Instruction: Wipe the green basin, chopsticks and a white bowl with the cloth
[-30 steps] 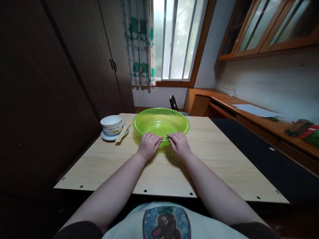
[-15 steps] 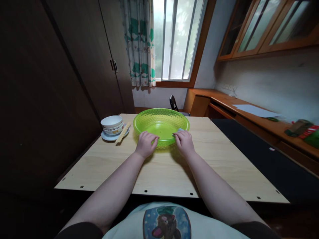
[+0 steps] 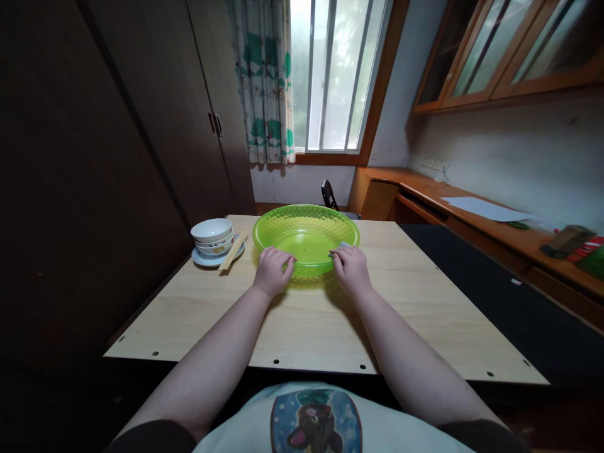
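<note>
Inventory of the table (image 3: pixel 182 308), left to right.

1. Bowls (image 3: pixel 212 231): white, stacked, standing on a pale blue saucer (image 3: pixel 201 258) at the table's far left corner.
2. Chopsticks (image 3: pixel 233 251): one wooden pair, lying slantwise against the saucer's right side.
3. Left hand (image 3: pixel 272 272): at the near left of the rim. Your fingers (image 3: pixel 285 264) are loosely curved over the edge, not clenched. Your thumb is hidden, so a true grip cannot be told.
4. Basin (image 3: pixel 306 209): green ribbed plastic, round, upright and flat on the table, near the far edge and centred between your hands.
5. Blue scrap (image 3: pixel 346 244): small, at the basin's right rim, kind unclear, just touching your right fingertips.
6. Right hand (image 3: pixel 352 272): at the near right of the rim, fingers (image 3: pixel 338 254) lightly bent and resting on the edge. Whether they pinch the scrap cannot be told.

Handling note: keep both hands level and the pressure even, since thin plastic flexes and tips easily.
</note>
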Available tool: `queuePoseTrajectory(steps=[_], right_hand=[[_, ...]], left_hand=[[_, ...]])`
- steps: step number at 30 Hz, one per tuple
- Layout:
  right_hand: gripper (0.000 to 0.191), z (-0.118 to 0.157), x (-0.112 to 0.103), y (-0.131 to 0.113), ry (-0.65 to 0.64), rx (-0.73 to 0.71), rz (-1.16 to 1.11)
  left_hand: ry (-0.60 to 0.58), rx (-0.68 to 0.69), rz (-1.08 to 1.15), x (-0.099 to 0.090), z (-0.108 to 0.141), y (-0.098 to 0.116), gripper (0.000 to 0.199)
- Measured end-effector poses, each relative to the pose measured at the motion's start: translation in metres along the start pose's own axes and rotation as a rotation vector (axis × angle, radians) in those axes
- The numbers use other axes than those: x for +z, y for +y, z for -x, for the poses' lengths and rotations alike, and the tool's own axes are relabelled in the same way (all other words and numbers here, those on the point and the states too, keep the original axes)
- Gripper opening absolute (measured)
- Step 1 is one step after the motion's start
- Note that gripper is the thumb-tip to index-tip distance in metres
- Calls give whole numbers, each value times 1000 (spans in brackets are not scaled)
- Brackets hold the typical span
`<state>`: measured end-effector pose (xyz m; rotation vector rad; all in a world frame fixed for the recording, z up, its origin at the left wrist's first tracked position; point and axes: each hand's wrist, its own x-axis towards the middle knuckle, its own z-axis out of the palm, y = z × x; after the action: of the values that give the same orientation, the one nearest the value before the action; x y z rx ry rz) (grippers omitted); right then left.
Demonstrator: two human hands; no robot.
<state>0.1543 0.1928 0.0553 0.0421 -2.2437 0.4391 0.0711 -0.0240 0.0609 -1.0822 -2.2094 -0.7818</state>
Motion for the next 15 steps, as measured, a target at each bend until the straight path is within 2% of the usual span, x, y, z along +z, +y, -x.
queuePoseTrajectory(steps=[4,11,15], right_hand=[[25,0,0,0,13,16,-23],[24,4,-2,-20,-116,-143,-54],[23,3,-2,-13,-78,-87,-40]], left_hand=[[19,5,-12,1,0,-1,23],[19,-26,-51,0,-1,-10,26],[15,-33,-56,-1,-1,-12,28]])
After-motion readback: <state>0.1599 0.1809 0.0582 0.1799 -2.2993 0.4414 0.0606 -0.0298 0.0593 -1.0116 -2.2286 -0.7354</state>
